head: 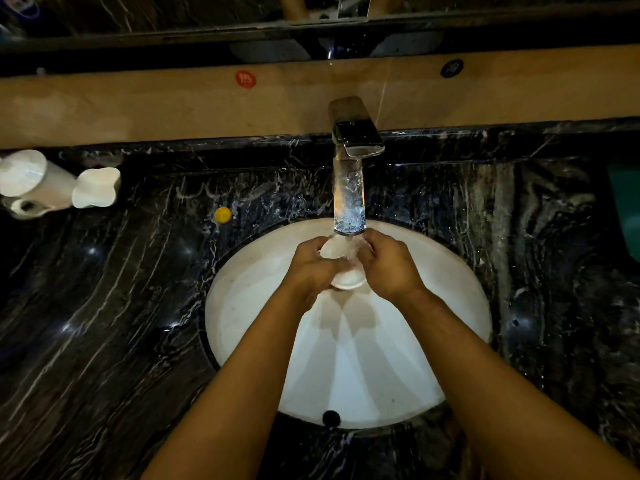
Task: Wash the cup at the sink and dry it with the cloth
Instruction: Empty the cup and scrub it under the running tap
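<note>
White cup point(347, 280) in both hands point(349, 268)

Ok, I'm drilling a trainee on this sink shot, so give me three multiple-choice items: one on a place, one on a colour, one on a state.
1. Where is the cup?
A. on the counter
B. over the basin, under the tap
C. on the ledge

2. What colour is the small round thing on the counter?
A. yellow
B. blue
C. pink

3. What is the tap doing?
A. dripping
B. off
C. running

Key: 1 B, the left hand and right hand hold it over the white basin, below the spout. 2 A, it shows yellow against the dark marble. 3 C, a broad stream falls from the spout onto the cup.
</note>
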Demonstrator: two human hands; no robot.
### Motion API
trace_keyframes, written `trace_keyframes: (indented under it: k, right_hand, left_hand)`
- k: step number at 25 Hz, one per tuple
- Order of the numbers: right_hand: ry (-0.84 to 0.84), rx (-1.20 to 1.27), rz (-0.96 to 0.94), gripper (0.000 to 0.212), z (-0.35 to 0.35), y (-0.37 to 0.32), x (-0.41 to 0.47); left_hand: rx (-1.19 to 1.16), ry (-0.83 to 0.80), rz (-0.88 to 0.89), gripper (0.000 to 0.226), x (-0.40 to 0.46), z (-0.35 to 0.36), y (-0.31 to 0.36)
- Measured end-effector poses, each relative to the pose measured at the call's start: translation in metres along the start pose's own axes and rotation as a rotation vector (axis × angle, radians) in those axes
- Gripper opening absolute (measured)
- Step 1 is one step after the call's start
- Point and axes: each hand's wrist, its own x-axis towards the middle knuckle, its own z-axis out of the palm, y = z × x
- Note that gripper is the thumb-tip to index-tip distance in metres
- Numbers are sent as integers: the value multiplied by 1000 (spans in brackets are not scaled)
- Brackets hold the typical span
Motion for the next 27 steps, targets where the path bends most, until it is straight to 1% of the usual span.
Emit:
trace_keyframes:
  k: [1, 3, 5, 6, 8, 10, 11, 13, 15, 18, 19, 20, 21, 23, 25, 27]
  right_hand:
    - [-40, -52, -21, 30, -2, -2, 3]
    - [-109, -77, -41, 32, -4, -7, 3]
    - [-113, 47, -5, 34, 1, -10, -4]
    - [-60, 139, 50, 34, 7, -10, -8]
    - [66, 348, 223, 35, 20, -9, -13]
    - [94, 471, 371, 38, 32, -8, -14]
    - [88, 467, 404, 38, 33, -7, -14]
    - [96, 414, 376, 38, 28, -3, -9]
    - [88, 373, 287, 37, 15, -1, -3]
    - [51, 215, 124, 23, 1, -4, 2]
    - [78, 158, 84, 18, 1, -5, 2]
    - [128, 126, 66, 18, 4, -6, 1]
    - [180, 124, 69, 20, 6, -6, 0]
    - [233, 152, 109, 22, 10, -4, -2]
    - [182, 237, 148, 26, 16, -3, -6]
    - [95, 379, 172, 39, 22, -5, -13]
  left_hand:
    - [2, -3, -5, 35, 2, 0, -1]
    - [-12, 22, 10, 20, 3, 2, -2]
    - [-6, 81, 56, 7, 5, 6, -2]
    - [-19, 109, 72, 9, 4, 8, -2]
    - [-60, 146, 82, 21, 4, 13, -2]
    - [-55, 134, 93, 29, 2, 15, -4]
    - [-47, 107, 100, 32, 2, 14, -6]
    - [-40, 32, 105, 38, 2, 8, -10]
    - [-29, -14, 105, 40, 1, 0, -10]
    - [-37, 5, 98, 46, 0, -3, -7]
    - [-52, 16, 94, 47, 0, -1, -5]
    - [-63, 19, 92, 49, 0, 2, -3]
    - [-73, 18, 87, 48, 0, 5, -2]
    - [-91, 33, 73, 33, 0, 11, -2]
    - [-111, 82, 56, 20, 0, 13, -2]
    - [-108, 113, 60, 20, 4, 12, -5]
